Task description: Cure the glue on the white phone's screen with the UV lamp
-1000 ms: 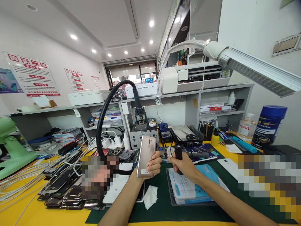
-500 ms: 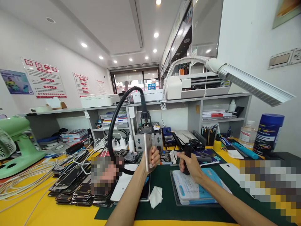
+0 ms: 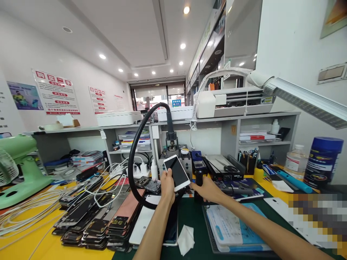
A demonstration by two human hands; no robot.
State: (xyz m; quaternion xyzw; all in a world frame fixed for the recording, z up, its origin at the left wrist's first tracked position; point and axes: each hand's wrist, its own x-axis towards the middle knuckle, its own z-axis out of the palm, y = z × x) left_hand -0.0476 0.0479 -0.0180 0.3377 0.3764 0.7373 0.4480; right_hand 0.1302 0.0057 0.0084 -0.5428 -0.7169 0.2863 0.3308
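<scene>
A white phone with a dark screen [image 3: 177, 172] is held up over the mat by my left hand [image 3: 167, 185], its fingers closed on the lower left edge and the screen facing me. Beside it, my right hand [image 3: 206, 188] is wrapped round a black cylindrical tool [image 3: 198, 182], which stands roughly upright. The right hand's extended finger comes close to the phone's lower right corner; whether they touch is hard to tell. Below lie a white crumpled cloth [image 3: 186, 239] and blue-and-white packets [image 3: 235, 225] on a dark tray.
Stacked phone parts [image 3: 94, 224] and a green fan [image 3: 25, 169] are on the left. A black hose [image 3: 131, 159] arches beside my left hand. Behind stands a grey machine [image 3: 164, 162]. On the right are a blue can [image 3: 322, 162] and a lamp [image 3: 306, 97].
The phone has turned from edge-on to screen-facing and risen slightly. My right hand has moved left and away from me with the black tool, off the packets towards the phone.
</scene>
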